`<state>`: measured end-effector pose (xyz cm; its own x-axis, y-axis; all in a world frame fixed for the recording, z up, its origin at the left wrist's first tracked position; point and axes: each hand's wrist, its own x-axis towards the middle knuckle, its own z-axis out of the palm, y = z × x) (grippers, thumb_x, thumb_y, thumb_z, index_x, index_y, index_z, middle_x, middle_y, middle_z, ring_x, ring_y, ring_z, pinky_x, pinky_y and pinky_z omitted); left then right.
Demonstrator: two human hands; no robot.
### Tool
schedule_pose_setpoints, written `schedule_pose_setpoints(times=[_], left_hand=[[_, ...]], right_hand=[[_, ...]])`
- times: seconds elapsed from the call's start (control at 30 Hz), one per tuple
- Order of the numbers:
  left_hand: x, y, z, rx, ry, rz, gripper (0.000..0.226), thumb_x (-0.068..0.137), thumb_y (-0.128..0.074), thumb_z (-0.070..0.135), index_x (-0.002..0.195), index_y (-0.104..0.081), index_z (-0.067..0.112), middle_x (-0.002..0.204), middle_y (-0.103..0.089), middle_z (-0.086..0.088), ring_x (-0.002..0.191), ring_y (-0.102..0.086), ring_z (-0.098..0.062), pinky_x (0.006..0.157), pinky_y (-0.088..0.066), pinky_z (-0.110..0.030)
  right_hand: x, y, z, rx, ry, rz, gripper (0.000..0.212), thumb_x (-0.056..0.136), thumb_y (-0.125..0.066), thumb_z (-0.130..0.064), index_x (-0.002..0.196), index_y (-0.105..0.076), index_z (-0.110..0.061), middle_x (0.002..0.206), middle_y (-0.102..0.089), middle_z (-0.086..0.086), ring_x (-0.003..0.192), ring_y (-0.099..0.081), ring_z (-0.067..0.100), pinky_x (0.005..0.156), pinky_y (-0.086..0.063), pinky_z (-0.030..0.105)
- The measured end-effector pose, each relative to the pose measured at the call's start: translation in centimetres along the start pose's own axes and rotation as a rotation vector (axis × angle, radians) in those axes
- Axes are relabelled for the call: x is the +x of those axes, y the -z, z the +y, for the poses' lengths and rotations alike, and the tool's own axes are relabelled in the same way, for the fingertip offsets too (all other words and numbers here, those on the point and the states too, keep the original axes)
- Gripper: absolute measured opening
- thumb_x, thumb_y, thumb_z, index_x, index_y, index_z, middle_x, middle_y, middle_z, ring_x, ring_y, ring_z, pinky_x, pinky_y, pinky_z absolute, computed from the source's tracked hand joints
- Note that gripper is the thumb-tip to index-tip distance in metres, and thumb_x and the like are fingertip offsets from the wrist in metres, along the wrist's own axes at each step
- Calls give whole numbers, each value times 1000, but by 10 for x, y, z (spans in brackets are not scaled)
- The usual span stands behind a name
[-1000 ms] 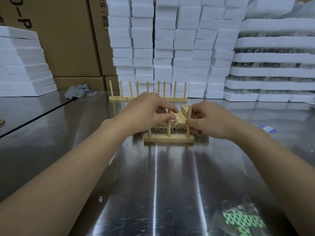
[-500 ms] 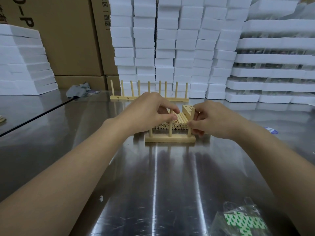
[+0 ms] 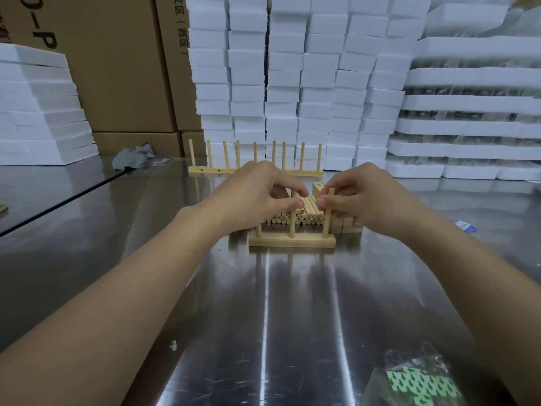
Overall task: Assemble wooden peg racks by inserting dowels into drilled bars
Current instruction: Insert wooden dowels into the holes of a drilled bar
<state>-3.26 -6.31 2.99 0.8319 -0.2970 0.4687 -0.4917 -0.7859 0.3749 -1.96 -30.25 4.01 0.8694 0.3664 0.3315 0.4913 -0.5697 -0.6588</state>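
A short drilled wooden bar lies on the steel table with three dowels standing in it. My left hand pinches the top of the middle dowel. My right hand pinches the right dowel near its top. The left dowel stands partly hidden under my left hand. Behind the bar lies a pile of loose dowels, and a stack of drilled bars sits under my right hand.
Assembled peg racks stand further back. White foam blocks and cardboard boxes wall the rear. A grey rag lies back left, a plastic bag with green-printed pads front right, a blue label at right.
My right hand has slid up the right dowel, gripping nearer its top, and has drawn slightly back from the bar. My left hand stays on the middle dowel.
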Motion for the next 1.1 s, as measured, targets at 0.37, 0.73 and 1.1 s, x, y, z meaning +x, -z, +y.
schedule_pose_setpoints(times=[0.37,0.73,1.1], left_hand=[[-2,1,4,-28,13,16,17,94,-81,42,111,-81,45,83,-77,28,89,-69,15,75,-46,-14],[-7,5,14,-73,46,8,19,93,-83,37,112,-83,38,81,-80,17,81,-73,9,89,-60,-29],[-8,7,16,-82,74,5,21,92,-83,37,113,-83,40,82,-81,17,78,-73,9,92,-61,-33]], right_hand=[[3,-4,0,-108,-21,61,36,81,-91,-36,81,-77,-3,70,-77,3,64,-76,16,56,-59,20],[-5,-3,-3,252,-57,-44,11,89,-82,-2,98,-78,1,84,-79,19,74,-79,17,71,-67,30],[-3,-8,-4,212,-116,28,23,82,-90,-6,95,-73,4,70,-77,7,56,-74,11,57,-64,30]])
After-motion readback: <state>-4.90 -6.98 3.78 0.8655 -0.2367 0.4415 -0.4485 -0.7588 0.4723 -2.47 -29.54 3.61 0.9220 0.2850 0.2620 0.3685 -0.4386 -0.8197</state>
